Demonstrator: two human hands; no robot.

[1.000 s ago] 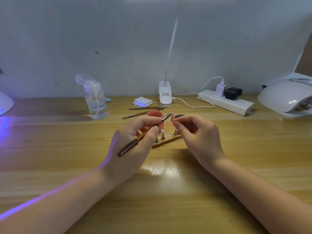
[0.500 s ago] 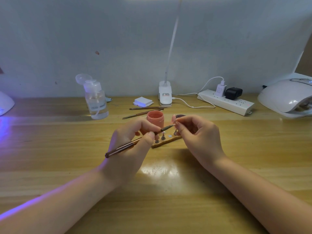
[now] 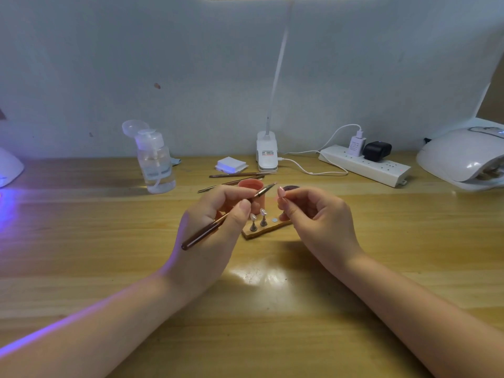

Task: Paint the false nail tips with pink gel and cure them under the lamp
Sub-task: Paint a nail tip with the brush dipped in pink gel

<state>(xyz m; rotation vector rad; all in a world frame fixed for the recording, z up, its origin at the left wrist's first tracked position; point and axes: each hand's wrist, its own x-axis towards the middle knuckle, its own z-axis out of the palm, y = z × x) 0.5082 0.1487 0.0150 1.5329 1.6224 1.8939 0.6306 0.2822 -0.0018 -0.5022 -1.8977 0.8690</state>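
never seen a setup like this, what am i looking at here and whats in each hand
There is no machine: this is one picture from a camera worn on a person's head, looking down at their own two hands over a wooden table. The left hand holds a thin brown brush, its tip raised toward the other hand. The right hand pinches a small stand with a pink nail tip on top. Between the hands lies a little wooden strip with two more nail tips standing on it, and behind it a pink gel pot. At the far right sits a white curing lamp; a clear pump bottle stands at the left.
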